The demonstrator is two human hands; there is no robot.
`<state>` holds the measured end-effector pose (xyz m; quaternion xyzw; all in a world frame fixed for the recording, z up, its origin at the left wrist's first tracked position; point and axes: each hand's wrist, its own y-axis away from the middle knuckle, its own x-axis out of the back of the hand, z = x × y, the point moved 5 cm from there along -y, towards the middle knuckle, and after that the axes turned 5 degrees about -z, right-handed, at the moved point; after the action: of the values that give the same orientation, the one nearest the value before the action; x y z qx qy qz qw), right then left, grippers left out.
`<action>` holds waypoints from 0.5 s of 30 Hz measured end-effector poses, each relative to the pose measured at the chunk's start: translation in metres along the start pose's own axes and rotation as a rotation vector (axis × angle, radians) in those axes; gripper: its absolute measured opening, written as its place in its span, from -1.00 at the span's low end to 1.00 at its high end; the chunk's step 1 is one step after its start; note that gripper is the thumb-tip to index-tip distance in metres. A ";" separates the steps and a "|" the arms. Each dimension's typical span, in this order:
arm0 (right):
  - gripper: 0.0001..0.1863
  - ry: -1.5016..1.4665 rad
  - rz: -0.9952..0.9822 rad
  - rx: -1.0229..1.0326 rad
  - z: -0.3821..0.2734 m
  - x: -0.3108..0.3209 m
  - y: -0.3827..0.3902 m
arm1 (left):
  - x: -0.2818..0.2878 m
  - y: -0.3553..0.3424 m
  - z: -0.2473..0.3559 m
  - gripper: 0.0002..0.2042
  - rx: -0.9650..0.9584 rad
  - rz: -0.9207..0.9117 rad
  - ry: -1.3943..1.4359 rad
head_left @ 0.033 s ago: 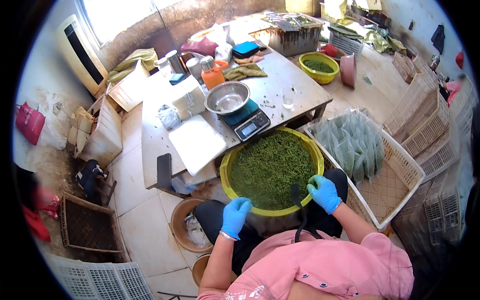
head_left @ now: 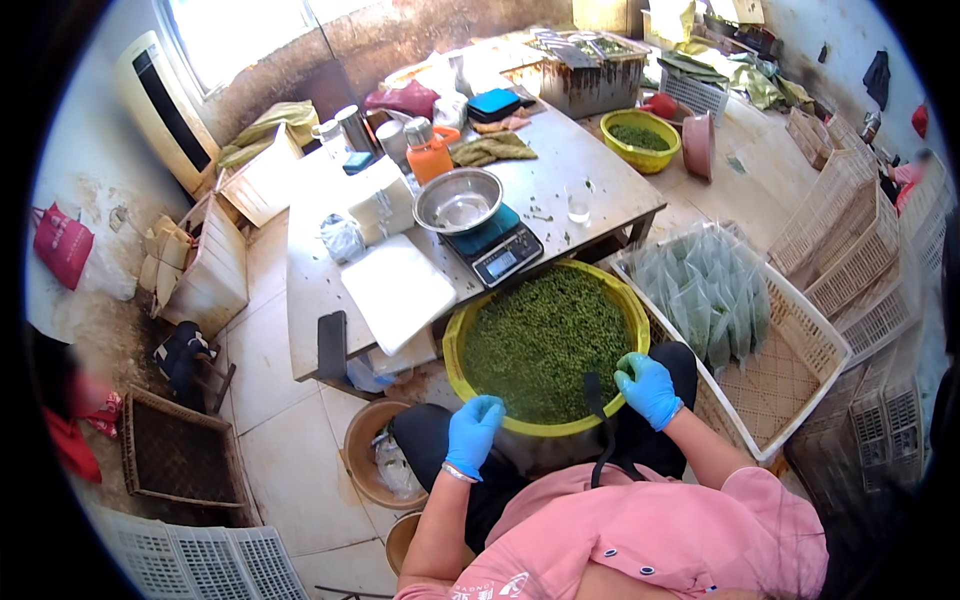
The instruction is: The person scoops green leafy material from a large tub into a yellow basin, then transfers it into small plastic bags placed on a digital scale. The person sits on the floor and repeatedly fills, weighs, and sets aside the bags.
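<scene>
Head view, round yellow basin [head_left: 452,345], opening upward, no long axis

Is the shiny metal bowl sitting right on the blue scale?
Touching. In the head view, the metal bowl sits directly on the top plate of the blue scale, covering most of it, with no gap between them.

Both hands in blue gloves sit at the near rim of a big yellow basin [head_left: 455,345] full of small green bits. Left hand [head_left: 472,430] rests on the rim, right hand [head_left: 648,388] is curled just inside it. Behind the basin, a steel bowl [head_left: 458,200] sits on a scale [head_left: 495,245] on the worktop [head_left: 560,175]. White crate [head_left: 800,350] of clear bags on the right.
</scene>
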<state>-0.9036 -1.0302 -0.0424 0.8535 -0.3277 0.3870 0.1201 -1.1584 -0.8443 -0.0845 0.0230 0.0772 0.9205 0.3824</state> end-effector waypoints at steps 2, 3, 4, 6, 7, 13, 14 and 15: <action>-0.82 0.026 0.033 0.024 0.000 -0.003 -0.008 | 0.010 -0.007 0.000 -0.74 -0.009 0.079 -0.118; -0.80 0.039 0.053 0.038 0.002 -0.005 -0.014 | 0.017 -0.011 0.001 -0.72 -0.017 0.131 -0.176; -0.78 0.051 0.076 0.044 0.005 -0.006 -0.019 | 0.022 -0.013 0.004 -0.70 -0.023 0.176 -0.235; -0.74 0.061 0.113 0.049 0.011 -0.005 -0.030 | 0.037 -0.028 -0.006 -0.66 -0.023 0.225 -0.204; -0.72 0.058 0.123 0.046 0.012 -0.005 -0.037 | 0.045 -0.037 -0.011 -0.66 -0.024 0.257 -0.215; -0.63 0.166 0.229 0.062 0.049 -0.008 -0.094 | 0.085 -0.103 -0.036 -0.50 0.055 0.314 -0.402; -0.63 0.185 0.233 0.035 0.051 -0.010 -0.106 | 0.094 -0.114 -0.048 -0.49 0.079 0.322 -0.418; -0.64 0.203 0.238 0.007 0.054 -0.011 -0.118 | 0.101 -0.126 -0.062 -0.49 0.103 0.330 -0.433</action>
<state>-0.8005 -0.9601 -0.0805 0.7654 -0.4114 0.4840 0.1029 -1.1478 -0.6927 -0.1679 0.2507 0.0355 0.9389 0.2331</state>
